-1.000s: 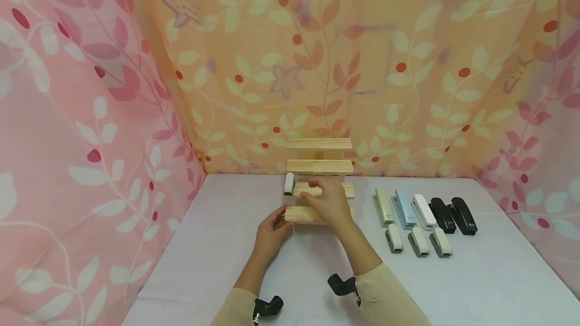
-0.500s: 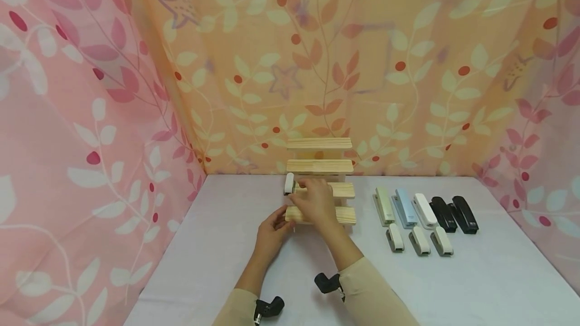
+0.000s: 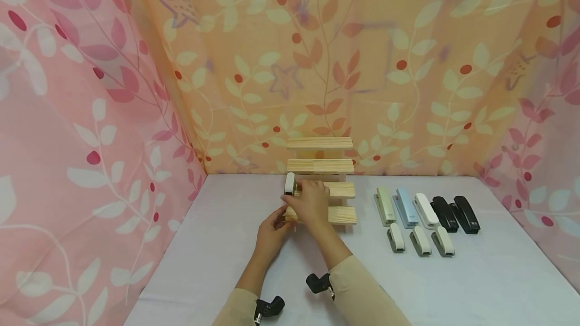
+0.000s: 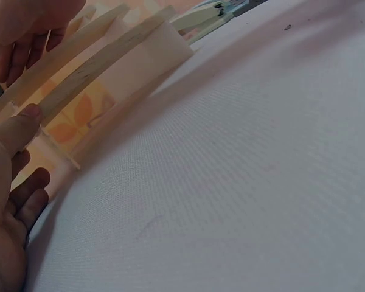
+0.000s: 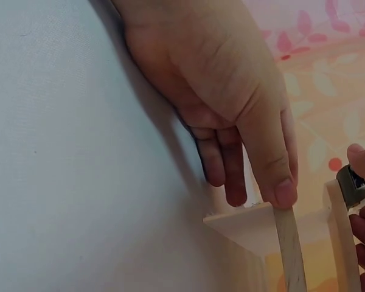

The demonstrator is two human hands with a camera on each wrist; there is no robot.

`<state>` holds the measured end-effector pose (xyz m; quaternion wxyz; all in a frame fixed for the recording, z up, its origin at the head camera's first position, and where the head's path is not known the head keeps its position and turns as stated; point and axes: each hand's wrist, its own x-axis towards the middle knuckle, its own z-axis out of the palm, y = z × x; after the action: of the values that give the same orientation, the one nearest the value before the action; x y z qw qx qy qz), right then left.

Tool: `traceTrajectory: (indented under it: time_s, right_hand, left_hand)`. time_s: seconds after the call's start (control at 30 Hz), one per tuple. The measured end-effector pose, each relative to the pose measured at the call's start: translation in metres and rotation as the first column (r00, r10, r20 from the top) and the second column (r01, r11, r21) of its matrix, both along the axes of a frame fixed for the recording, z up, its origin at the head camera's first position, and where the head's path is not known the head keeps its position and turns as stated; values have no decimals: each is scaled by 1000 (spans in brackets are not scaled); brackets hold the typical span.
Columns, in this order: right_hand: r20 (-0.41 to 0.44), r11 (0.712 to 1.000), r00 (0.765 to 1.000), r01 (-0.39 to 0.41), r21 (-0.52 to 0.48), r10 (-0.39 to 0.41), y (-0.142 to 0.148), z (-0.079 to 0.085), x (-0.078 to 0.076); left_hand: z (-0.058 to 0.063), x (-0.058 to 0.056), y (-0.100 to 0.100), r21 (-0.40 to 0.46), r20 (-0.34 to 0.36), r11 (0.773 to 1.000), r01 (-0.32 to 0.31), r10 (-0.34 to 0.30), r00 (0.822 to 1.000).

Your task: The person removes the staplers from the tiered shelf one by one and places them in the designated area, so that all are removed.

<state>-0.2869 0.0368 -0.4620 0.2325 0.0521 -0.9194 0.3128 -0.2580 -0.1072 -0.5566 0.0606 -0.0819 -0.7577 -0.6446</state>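
Note:
A small white stapler [image 3: 289, 183] stands at the left end of the second-lowest board of a tiered wooden rack [image 3: 320, 166]. My right hand [image 3: 310, 202] pinches it near its front end, fingers at its right side. The right wrist view shows the stapler [image 5: 353, 187] between thumb and fingers at the frame's edge. My left hand [image 3: 271, 235] grips the left end of the lowest board, its thumb [image 4: 27, 118] on the front edge. The fingers behind that board are partly hidden.
Right of the rack, a row of staplers lies on the white table [image 3: 217, 255]: green [image 3: 384, 206], blue [image 3: 406, 208], white [image 3: 426, 211] and two black [image 3: 465, 214]. Three small white staplers [image 3: 420, 241] lie in front. Floral cloth [image 3: 254, 64] hangs behind.
My right hand has moved left along the rack to the small white stapler, its thumb and fingers closing in on it. The left hand keeps its grip on the lowest board.

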Motion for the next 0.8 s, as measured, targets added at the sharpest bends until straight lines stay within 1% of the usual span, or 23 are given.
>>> traceTrajectory:
  time_s: [0.13,0.2,0.3,0.47,0.6,0.73,0.8]
  right_hand:
    - [-18,1000,1000,20,4,-20,-4,-3,-3]
    - [-25,1000,999,27,4,-27,-5,-4,-5]
    - [-29,999,999,39,17,-39,-7,-5,-6]
    - [-21,999,999,40,16,-40,-6,-5,-4]
    - [-13,999,999,38,9,-38,-4,-3,-2]
    - [-25,999,999,37,3,-37,0,-1,1]
    - [-35,999,999,34,-3,-34,1,1,1]
  left_hand:
    - [1,0,2,-33,1,999,-15,15,1000]
    - [3,0,2,-49,4,999,-17,17,1000]
    - [13,5,3,-51,7,999,-6,7,1000]
    - [29,17,3,-24,-7,1000,15,-15,1000]
    - [31,19,3,-8,-17,1000,16,-16,1000]
    - [31,18,3,-18,10,1000,11,-10,1000]
    - [29,15,3,-29,21,1000,8,-7,1000]
